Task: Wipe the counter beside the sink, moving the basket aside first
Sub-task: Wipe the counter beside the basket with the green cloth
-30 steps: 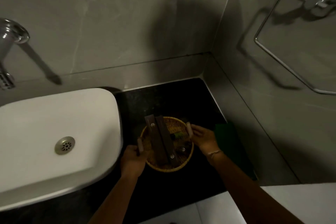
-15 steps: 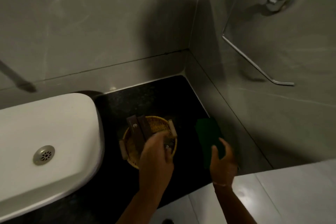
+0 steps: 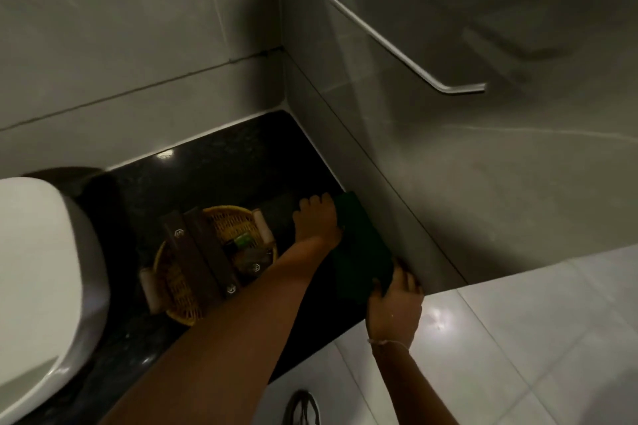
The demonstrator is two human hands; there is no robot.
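Note:
A round yellow wicker basket [image 3: 179, 312] with two pale handles sits on the black counter [image 3: 214, 169], close to the white sink [image 3: 41, 269]. Two long dark boxes [image 3: 203, 259] and a small green item lie in it. To its right a dark green cloth [image 3: 362, 252] lies folded along the side wall. My left hand [image 3: 317, 222] reaches across the basket's near side, its fingers curled over the cloth's far left edge. At the counter's front edge, my right hand [image 3: 393, 307] grips the cloth's near corner.
Grey tiled walls meet in a corner behind the counter. A metal towel ring [image 3: 397, 45] hangs on the right wall above the cloth. Pale floor tiles [image 3: 518, 338] lie below the counter's edge, and a shoe [image 3: 303, 407] shows at the bottom.
Both hands let go of the basket, which now sits nearer the sink. They moved right onto the green cloth. The view swung right, leaving the tap and most of the sink out of sight.

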